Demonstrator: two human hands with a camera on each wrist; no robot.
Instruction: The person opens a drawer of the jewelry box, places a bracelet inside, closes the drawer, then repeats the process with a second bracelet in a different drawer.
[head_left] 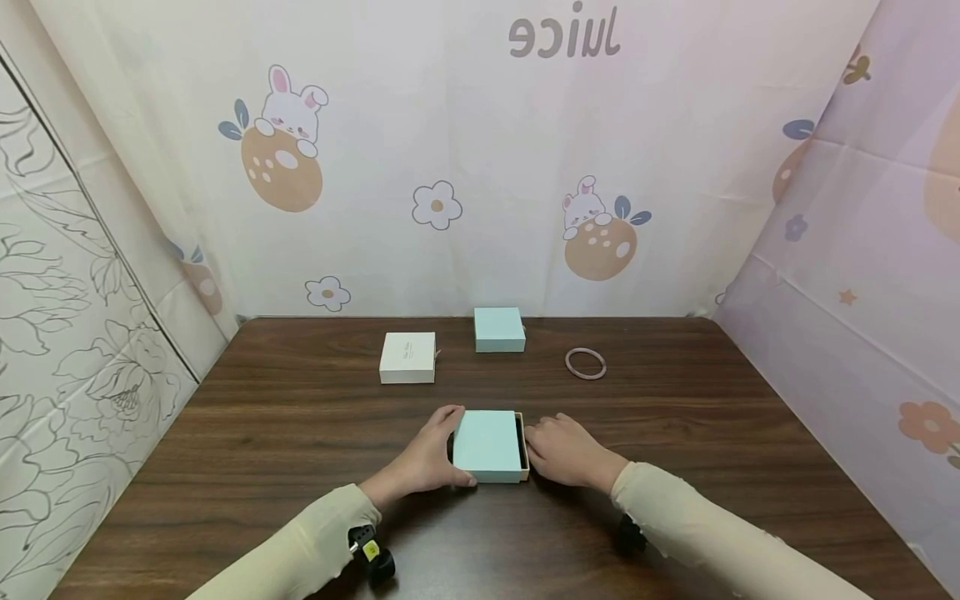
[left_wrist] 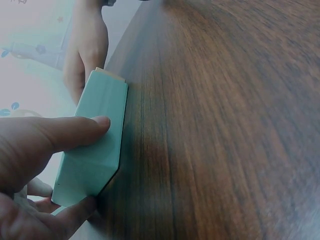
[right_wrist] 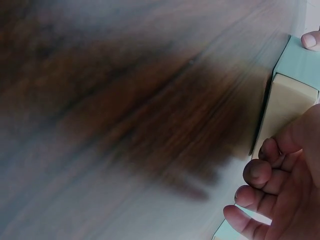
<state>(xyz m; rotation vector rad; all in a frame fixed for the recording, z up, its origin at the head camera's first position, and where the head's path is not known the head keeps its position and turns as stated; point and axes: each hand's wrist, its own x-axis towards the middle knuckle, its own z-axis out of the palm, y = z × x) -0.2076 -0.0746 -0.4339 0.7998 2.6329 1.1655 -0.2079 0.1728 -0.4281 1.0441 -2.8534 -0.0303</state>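
So the mint box (head_left: 486,446) sits mid-counter (head_left: 262,467), its tan drawer (right_wrist: 287,102) poking out a bit at 3 o'clock. Left hand (head_left: 431,454) grips the box from 9 o'clock. Right hand (head_left: 566,450) is at 3 with curled fingers right by the drawer; can't tell if they're pinching it. Further out from that box: white box (head_left: 407,357) at 11, pinkish ring (head_left: 567,364) at 1, smaller mint box (head_left: 498,327) at 12.

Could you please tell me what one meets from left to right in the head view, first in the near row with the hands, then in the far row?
Near row: left hand, front light blue box, right hand. Far row: white box, rear light blue box, ring.
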